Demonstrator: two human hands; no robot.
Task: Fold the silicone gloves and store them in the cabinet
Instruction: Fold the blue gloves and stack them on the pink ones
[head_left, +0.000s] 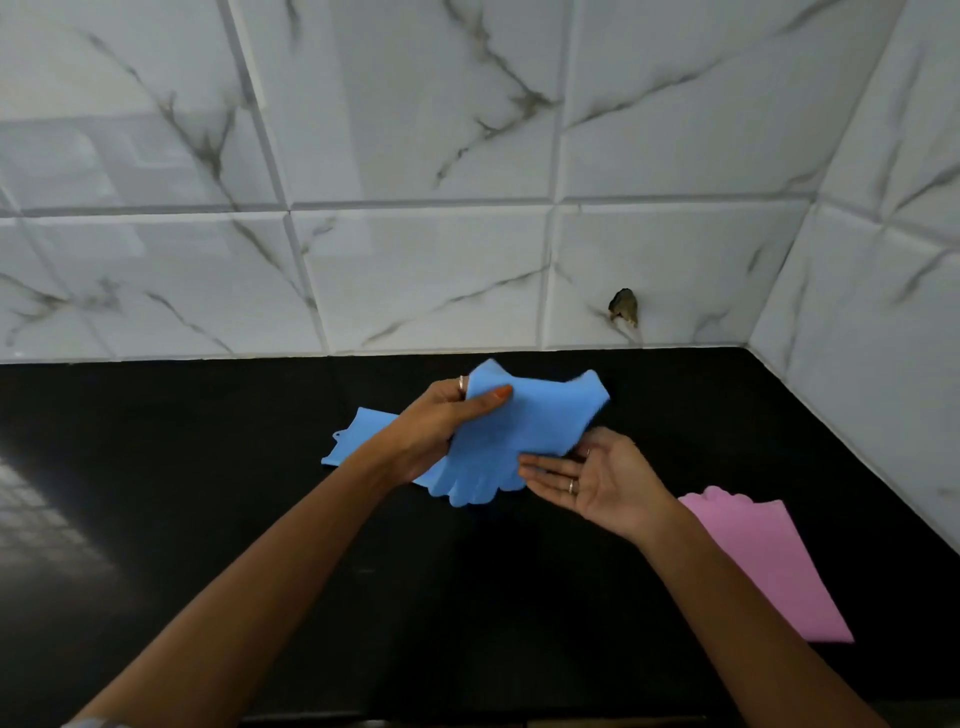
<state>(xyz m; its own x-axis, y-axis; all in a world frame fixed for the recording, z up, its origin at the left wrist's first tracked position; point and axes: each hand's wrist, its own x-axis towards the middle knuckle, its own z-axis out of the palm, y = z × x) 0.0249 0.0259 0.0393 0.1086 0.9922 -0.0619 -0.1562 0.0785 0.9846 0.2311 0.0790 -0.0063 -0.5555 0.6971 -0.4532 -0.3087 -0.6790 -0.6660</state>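
Marble-tiled wall (415, 130) backs a black countertop (208, 519). Blue silicone gloves (524, 431) are held just above it at centre. Pink glove (769, 561) lies flat at right. Left hand (441, 426) pinches the blue material; right hand (597, 483), fingers straight, supports it underneath.

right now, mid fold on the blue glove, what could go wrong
The left hand alone pinches the blue glove; the right hand lies open under it, so the springy fold may flop apart. A second blue glove lies underneath and could get dragged. The pink glove sits near the right forearm, easily nudged.
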